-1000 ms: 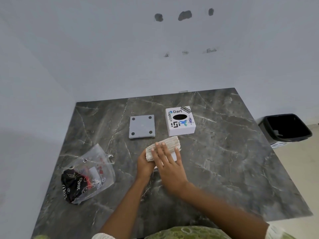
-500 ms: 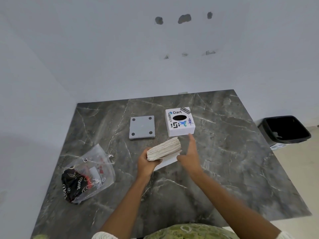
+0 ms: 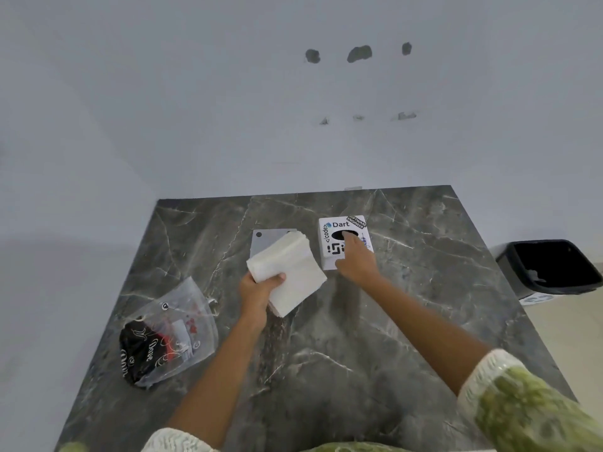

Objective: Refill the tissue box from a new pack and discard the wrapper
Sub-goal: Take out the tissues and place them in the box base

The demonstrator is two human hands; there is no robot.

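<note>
My left hand (image 3: 259, 287) grips a thick stack of white tissues (image 3: 287, 269), lifted off the table and tilted. To its right stands the white tissue box (image 3: 329, 243), covered in stickers, with a dark oval opening on top. My right hand (image 3: 355, 259) rests on the box, fingers on its top and a fingertip at the opening. A flat grey square panel (image 3: 266, 239) with dark corner dots lies behind the tissue stack, partly hidden by it. The clear plastic wrapper (image 3: 166, 334) with black and red print lies crumpled at the table's left.
The dark marble table (image 3: 408, 321) stands against a pale wall. A black waste bin (image 3: 551, 267) sits on the floor beyond the table's right edge. My patterned green sleeves show at the bottom of the view.
My left hand has lifted the tissue stack off the table and tilted it. My right hand left the stack and moved right and forward onto the tissue box.
</note>
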